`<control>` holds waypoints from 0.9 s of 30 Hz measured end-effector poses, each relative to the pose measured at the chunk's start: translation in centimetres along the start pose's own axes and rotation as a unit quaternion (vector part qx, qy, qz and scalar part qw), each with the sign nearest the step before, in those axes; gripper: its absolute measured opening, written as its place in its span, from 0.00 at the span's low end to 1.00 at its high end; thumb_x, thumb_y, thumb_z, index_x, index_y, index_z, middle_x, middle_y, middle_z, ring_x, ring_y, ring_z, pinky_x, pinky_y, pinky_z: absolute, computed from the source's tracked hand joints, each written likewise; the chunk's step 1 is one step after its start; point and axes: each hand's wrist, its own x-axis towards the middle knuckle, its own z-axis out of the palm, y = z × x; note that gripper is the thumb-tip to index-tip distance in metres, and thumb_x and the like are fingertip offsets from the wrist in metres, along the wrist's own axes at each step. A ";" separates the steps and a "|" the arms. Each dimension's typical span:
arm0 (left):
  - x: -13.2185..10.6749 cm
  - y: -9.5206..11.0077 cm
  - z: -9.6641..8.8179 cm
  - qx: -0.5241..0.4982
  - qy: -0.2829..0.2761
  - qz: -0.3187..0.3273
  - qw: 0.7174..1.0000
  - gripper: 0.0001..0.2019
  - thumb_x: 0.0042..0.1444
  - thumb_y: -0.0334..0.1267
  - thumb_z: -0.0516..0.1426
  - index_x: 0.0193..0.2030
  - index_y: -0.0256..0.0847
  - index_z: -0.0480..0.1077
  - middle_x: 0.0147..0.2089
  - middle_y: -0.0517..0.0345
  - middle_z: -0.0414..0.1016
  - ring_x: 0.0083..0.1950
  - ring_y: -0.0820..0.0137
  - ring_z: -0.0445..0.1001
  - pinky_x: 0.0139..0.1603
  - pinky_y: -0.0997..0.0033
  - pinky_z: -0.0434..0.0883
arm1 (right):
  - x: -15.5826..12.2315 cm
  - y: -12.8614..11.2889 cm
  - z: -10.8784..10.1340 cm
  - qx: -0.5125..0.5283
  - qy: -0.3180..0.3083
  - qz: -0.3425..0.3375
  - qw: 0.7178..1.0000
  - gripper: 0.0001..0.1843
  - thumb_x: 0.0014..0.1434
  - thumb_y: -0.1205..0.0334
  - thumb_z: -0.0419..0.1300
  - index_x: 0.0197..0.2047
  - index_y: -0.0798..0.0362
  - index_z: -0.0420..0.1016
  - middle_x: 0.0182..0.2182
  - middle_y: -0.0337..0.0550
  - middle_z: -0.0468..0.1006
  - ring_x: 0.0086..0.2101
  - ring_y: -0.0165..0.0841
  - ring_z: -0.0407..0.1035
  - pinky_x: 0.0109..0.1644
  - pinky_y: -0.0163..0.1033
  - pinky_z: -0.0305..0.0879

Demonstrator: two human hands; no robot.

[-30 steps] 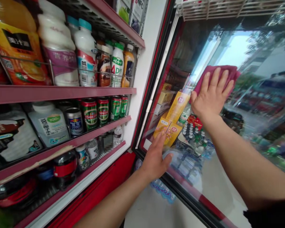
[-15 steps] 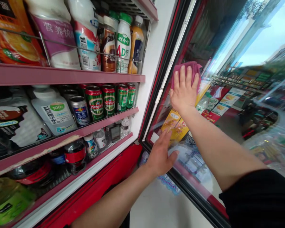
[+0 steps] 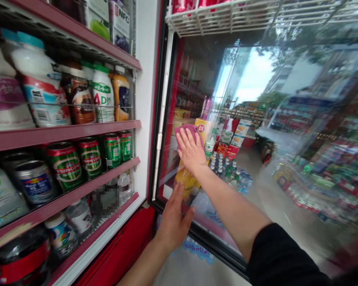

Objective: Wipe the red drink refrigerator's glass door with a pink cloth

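My right hand [image 3: 191, 153] lies flat on a folded pink-purple cloth [image 3: 181, 130], pressing it against the glass door [image 3: 256, 115] of a drinks fridge. The fingers are stretched out over the cloth. Lower down and to the left, my left hand [image 3: 173, 224] is close to the lower part of the door, holding nothing, with thumb and fingers apart. Whether its fingertips touch the glass I cannot tell.
Fridge shelves on the left hold green-and-red beer cans [image 3: 64, 166], a Red Bull can [image 3: 35, 182] and several bottles [image 3: 103, 93]. A white wire rack [image 3: 203, 22] crosses the door's top. Yellow boxes [image 3: 203, 125] and shop goods show through or in the glass.
The view has swung to the right and upward, bringing the wire rack in. My right hand and the cloth have slid down the glass. My left hand stays near the door's lower part.
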 end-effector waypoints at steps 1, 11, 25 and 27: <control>0.0 0.2 0.2 0.002 -0.002 0.003 1.000 0.39 0.73 0.42 0.58 0.85 0.49 0.47 0.87 0.43 0.49 0.87 0.52 0.49 0.84 0.35 0.57 | -1.1 0.5 -0.5 -0.004 -0.003 0.005 1.000 0.42 0.73 0.62 0.57 0.84 0.59 0.48 0.83 0.53 0.45 0.81 0.49 0.40 0.84 0.67 0.35; -0.7 4.2 3.3 0.005 -0.039 0.007 0.999 0.37 0.73 0.44 0.57 0.84 0.43 0.50 0.86 0.41 0.52 0.86 0.53 0.50 0.83 0.39 0.58 | -13.0 7.1 -5.5 -0.058 0.007 0.073 0.996 0.43 0.74 0.58 0.59 0.85 0.54 0.47 0.83 0.52 0.47 0.81 0.50 0.42 0.84 0.66 0.33; 1.2 11.0 9.2 0.007 -0.089 0.082 0.993 0.37 0.73 0.46 0.56 0.84 0.43 0.51 0.85 0.42 0.54 0.86 0.54 0.52 0.83 0.41 0.60 | -26.3 15.8 -12.4 -0.150 0.025 0.167 0.974 0.39 0.73 0.52 0.62 0.82 0.49 0.58 0.79 0.57 0.59 0.78 0.56 0.52 0.82 0.69 0.39; 1.8 12.2 10.1 0.012 -0.098 0.098 0.990 0.36 0.73 0.46 0.56 0.84 0.43 0.51 0.85 0.41 0.53 0.86 0.54 0.52 0.83 0.41 0.59 | -28.0 17.0 -13.3 -0.166 0.030 0.177 0.970 0.39 0.72 0.52 0.62 0.82 0.49 0.60 0.79 0.56 0.60 0.77 0.56 0.53 0.81 0.69 0.40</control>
